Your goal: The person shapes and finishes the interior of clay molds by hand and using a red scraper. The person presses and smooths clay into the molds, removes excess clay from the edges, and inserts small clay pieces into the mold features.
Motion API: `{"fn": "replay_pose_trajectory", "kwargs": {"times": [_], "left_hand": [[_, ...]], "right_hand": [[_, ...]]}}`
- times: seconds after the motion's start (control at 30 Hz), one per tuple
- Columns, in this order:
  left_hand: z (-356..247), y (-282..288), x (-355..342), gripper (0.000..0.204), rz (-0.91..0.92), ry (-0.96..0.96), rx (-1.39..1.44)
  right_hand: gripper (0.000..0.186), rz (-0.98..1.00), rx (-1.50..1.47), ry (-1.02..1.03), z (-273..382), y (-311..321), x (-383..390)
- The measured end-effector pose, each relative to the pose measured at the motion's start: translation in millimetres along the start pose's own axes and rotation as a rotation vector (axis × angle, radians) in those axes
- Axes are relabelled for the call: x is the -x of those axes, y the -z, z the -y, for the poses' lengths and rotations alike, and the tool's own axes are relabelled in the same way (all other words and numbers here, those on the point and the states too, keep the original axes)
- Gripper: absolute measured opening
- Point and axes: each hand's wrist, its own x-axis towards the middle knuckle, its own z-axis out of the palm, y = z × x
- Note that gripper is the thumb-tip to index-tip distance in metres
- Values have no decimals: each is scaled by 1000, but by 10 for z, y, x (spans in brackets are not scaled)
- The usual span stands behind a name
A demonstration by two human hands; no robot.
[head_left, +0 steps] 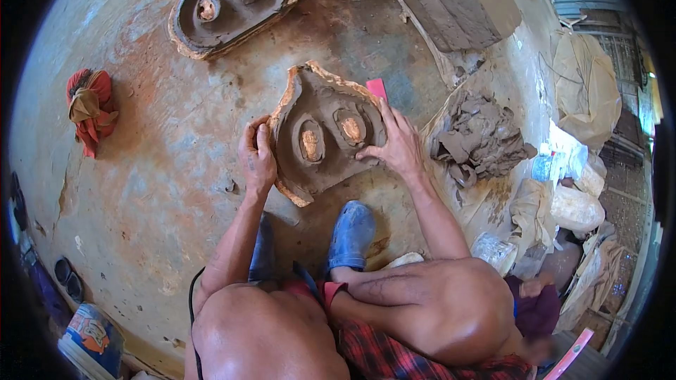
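On the floor in front of me is a mould (331, 169) with a ragged orange-brown rim, lined with grey-brown clay. Two oval openings in the clay show orange-brown lumps inside. My left hand (258, 160) grips the left rim, thumb up along its edge. On the opposite side my right hand (398, 144) holds the rim, with its thumb pressed onto the clay below the right oval. Just beyond the right fingertips lies a flat pink piece (377, 89), partly hidden by the mould and hand.
A second clay-lined mould (232, 32) lies farther off to the left. Slabs of clay (458, 10) rest at the back right, and a heap of clay scraps (482, 137) sits right of my hand. A red cloth bundle (91, 109) lies left; a bucket (91, 338) stands lower left.
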Motion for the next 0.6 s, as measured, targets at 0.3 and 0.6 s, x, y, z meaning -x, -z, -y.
{"fn": "replay_pose_trajectory", "kwargs": {"times": [0.3,0.6], "left_hand": [[-25,-17,12,26,-45,6,-6],[-151,24,-187,38,196,107,46]], "right_hand": [[144,253,62,-52,69,251,-224],[102,278,217,421,156,438,-587]]}}
